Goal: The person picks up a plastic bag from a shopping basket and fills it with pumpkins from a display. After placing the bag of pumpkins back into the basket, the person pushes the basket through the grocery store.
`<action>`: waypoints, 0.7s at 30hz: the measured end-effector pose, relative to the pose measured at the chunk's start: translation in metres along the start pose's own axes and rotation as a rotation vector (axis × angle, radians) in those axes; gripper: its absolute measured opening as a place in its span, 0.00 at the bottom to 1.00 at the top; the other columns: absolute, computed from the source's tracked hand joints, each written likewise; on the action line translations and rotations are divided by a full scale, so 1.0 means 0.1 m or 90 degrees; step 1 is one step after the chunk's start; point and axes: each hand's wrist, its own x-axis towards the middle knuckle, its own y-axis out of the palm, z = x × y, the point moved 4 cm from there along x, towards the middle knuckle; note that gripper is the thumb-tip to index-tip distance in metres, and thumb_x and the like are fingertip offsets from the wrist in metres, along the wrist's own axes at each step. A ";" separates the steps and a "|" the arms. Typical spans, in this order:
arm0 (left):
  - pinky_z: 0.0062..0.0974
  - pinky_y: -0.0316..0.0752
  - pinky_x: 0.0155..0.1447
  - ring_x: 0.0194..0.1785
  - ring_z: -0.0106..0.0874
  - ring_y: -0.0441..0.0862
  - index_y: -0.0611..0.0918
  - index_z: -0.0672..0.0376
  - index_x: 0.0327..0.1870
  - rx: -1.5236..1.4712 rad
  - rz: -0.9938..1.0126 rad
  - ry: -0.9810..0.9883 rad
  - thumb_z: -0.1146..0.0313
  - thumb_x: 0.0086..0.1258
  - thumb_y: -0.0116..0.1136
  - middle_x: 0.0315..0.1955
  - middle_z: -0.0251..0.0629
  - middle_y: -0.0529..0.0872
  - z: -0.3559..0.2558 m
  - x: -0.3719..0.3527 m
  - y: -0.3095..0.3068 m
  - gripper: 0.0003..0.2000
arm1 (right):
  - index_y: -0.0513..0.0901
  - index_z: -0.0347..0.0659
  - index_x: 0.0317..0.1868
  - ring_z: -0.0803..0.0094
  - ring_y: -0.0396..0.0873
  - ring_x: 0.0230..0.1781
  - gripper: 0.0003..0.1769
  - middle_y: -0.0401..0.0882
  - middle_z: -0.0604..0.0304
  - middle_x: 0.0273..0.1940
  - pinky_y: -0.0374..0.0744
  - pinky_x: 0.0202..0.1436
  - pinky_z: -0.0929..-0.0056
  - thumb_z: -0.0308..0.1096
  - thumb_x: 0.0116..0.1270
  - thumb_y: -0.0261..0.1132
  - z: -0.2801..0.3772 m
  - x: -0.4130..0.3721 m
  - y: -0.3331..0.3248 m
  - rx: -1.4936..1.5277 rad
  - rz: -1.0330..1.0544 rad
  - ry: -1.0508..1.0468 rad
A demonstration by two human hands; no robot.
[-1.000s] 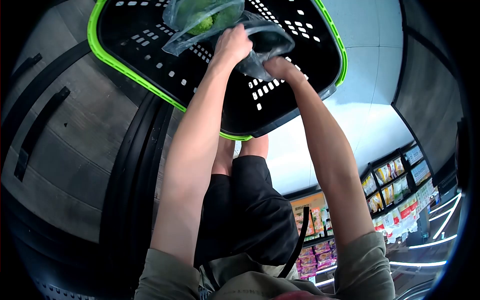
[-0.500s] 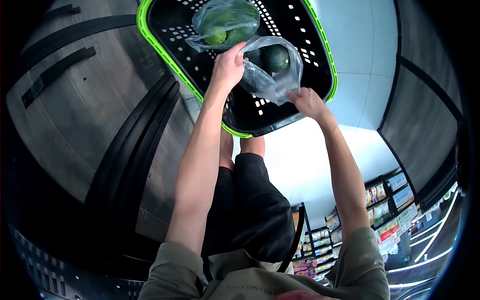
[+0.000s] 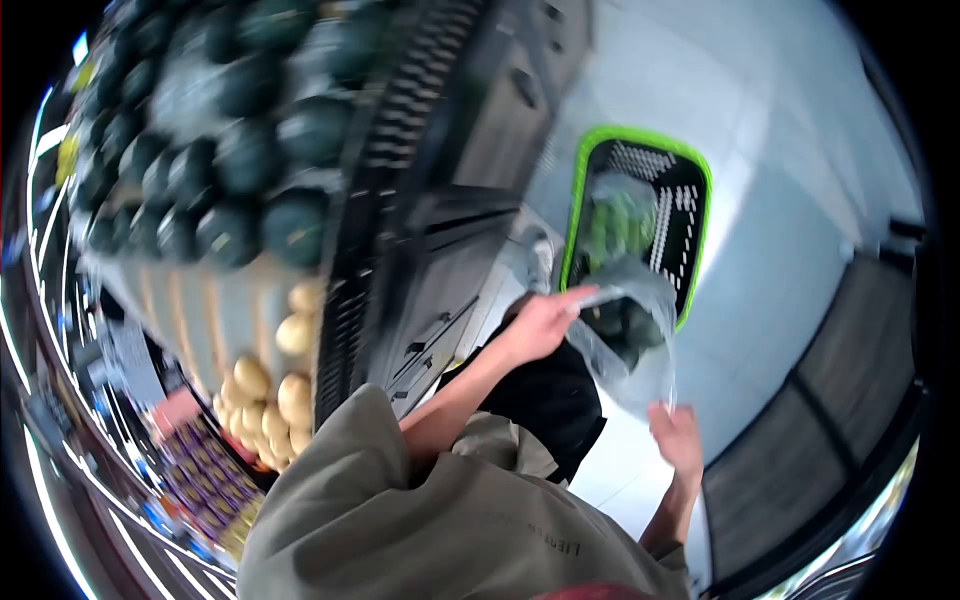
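A clear plastic bag (image 3: 640, 385) hangs open-mouthed between my two hands, with dark green round squashes (image 3: 622, 330) inside. My left hand (image 3: 545, 325) pinches the bag's rim on the left. My right hand (image 3: 678, 438) grips the rim at the near right; motion blurs its fingers a little. Beyond the bag, on the floor, stands a black shopping basket with a bright green rim (image 3: 706, 200). Inside it lies another clear bag of green vegetables (image 3: 618, 225). The held bag overlaps the basket's near end in view.
On my left, a produce stand holds rows of dark green squashes (image 3: 245, 155) and a heap of pale yellow round produce (image 3: 265, 415). Its black perforated edge (image 3: 345, 310) runs alongside me. A dark wood-panelled unit (image 3: 800, 430) stands at the right. Pale floor tiles (image 3: 790, 230) lie between.
The held bag has come up away from the basket, which now appears smaller and farther off. My view has swung towards the produce stand on the left. Both hands still hold the bag's rim.
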 end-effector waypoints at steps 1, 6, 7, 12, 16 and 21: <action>0.27 0.70 0.47 0.42 0.37 0.78 0.70 0.59 0.57 0.012 -0.035 0.085 0.75 0.65 0.43 0.40 0.48 0.80 -0.34 -0.13 -0.16 0.18 | 0.67 0.35 0.15 0.73 0.64 0.13 0.23 0.65 0.60 0.11 0.62 0.18 0.70 0.41 0.64 0.55 0.18 -0.17 -0.08 0.022 0.016 0.004; 0.28 0.68 0.34 0.24 0.34 0.71 0.70 0.60 0.57 -0.040 -0.063 0.039 0.74 0.63 0.45 0.23 0.49 0.75 -1.10 -1.21 -0.66 0.19 | 0.65 0.43 0.18 0.81 0.57 0.10 0.20 0.59 0.67 0.12 0.54 0.12 0.80 0.42 0.62 0.59 0.83 -0.87 -0.05 0.350 0.116 -0.010; 0.27 0.67 0.32 0.22 0.31 0.69 0.70 0.60 0.58 -0.066 -0.117 0.085 0.74 0.63 0.45 0.20 0.47 0.73 -1.10 -1.39 -0.71 0.19 | 0.65 0.42 0.17 0.81 0.57 0.10 0.20 0.59 0.67 0.12 0.53 0.11 0.80 0.42 0.62 0.60 1.00 -0.94 -0.03 0.370 0.168 -0.046; 0.24 0.67 0.34 0.24 0.24 0.67 0.66 0.59 0.61 -0.192 -0.267 0.083 0.72 0.64 0.43 0.21 0.39 0.74 -1.38 -2.31 -1.12 0.21 | 0.68 0.40 0.19 0.80 0.56 0.09 0.18 0.60 0.65 0.12 0.51 0.09 0.80 0.40 0.60 0.61 1.69 -1.09 0.21 0.383 0.312 -0.132; 0.21 0.69 0.43 0.37 0.21 0.71 0.64 0.60 0.63 -0.273 -0.399 0.208 0.72 0.65 0.42 0.41 0.37 0.79 -1.74 -3.00 -1.52 0.23 | 0.68 0.39 0.18 0.79 0.57 0.09 0.18 0.60 0.63 0.12 0.53 0.08 0.79 0.39 0.60 0.61 2.49 -1.26 0.52 0.323 0.447 -0.255; 0.23 0.65 0.57 0.56 0.25 0.69 0.63 0.66 0.62 -0.611 -0.463 0.321 0.68 0.65 0.45 0.57 0.40 0.70 -1.83 -3.66 -1.94 0.24 | 0.68 0.38 0.20 0.79 0.58 0.07 0.14 0.62 0.64 0.13 0.53 0.04 0.80 0.33 0.55 0.64 3.60 -1.37 0.94 0.350 0.578 -0.446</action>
